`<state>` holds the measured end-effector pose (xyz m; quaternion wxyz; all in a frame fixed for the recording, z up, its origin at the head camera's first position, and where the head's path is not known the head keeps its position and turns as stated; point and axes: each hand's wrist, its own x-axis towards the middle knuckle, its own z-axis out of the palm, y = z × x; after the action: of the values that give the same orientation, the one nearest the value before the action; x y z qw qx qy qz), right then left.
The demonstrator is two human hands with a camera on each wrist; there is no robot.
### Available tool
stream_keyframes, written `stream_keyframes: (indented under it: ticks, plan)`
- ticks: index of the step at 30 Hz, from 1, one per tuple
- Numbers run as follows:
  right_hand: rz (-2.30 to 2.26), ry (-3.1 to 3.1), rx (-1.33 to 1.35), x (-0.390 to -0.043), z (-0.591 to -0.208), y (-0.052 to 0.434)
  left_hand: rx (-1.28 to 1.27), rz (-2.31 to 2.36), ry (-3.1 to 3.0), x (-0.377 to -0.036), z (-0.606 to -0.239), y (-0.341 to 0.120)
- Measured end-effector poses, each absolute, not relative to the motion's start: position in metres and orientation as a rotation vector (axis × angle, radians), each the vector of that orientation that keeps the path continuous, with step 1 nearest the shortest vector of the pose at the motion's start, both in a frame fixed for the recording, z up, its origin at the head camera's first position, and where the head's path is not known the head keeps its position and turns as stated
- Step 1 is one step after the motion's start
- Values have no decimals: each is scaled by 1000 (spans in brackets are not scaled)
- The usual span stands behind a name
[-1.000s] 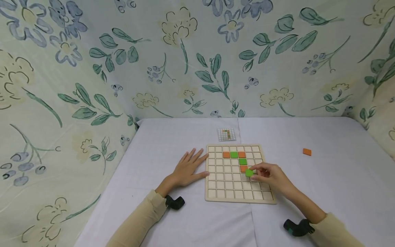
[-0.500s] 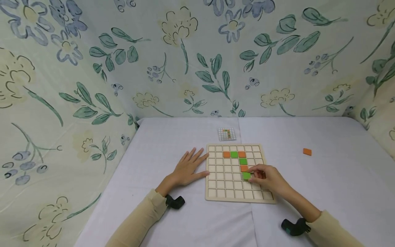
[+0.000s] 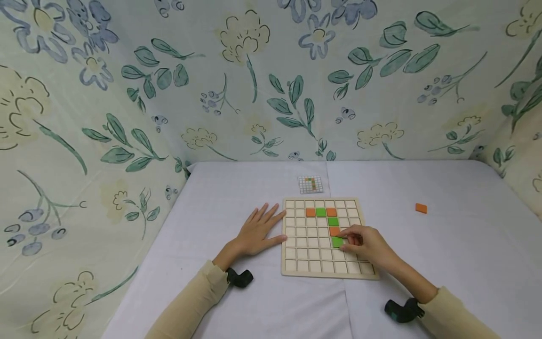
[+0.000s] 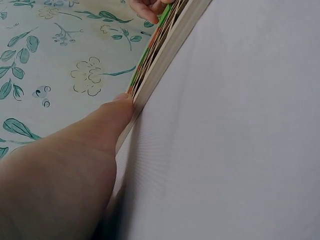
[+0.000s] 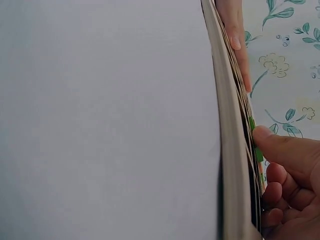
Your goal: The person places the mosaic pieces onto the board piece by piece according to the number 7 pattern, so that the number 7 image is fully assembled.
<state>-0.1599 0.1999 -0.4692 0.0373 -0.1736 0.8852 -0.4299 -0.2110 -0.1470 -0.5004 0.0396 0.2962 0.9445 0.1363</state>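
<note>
We see the main risk at the green tile: if it sits tilted in its square, a push from our fingertips could rock it onto the ridge between cells, or nudge the orange tile just behind it out of line. A harder press could also slide the whole board on the smooth white cloth, unless the other hand braces it.

Nearest to us, our right hand rests on the board with its fingers curled, the thumb and fingertips on the green tile; the right wrist view shows the thumb pressed against the tile's edge. We cannot tell whether the tile is fully seated.

Our left hand lies flat on the cloth, fingers spread and straight, its fingertips touching the left edge of the board and holding nothing.

Farther back, a row of orange, green and orange tiles sits near the top of the board. Beyond the board lies a small pattern card, and a spare orange tile lies well apart on the right.
</note>
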Motion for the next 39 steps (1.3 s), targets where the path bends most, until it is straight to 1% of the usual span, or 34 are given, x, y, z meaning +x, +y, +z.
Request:
stream_keyframes:
  ticks: [9,25,31,39]
  plan:
    - [-1320,2709,-468,-160,-467,203,900,415,2888,-209,-501,-148]
    - [-1295,2750,-505,-159,-465,205,943,422,2920,-208,-506,-150]
    - [-1324,2872,-412,-166,-458,224,945,416,2917,-208,-507,-151]
    - [-1368,3011,-251,-176,-456,266,934,412,2907,-207,-507,-151]
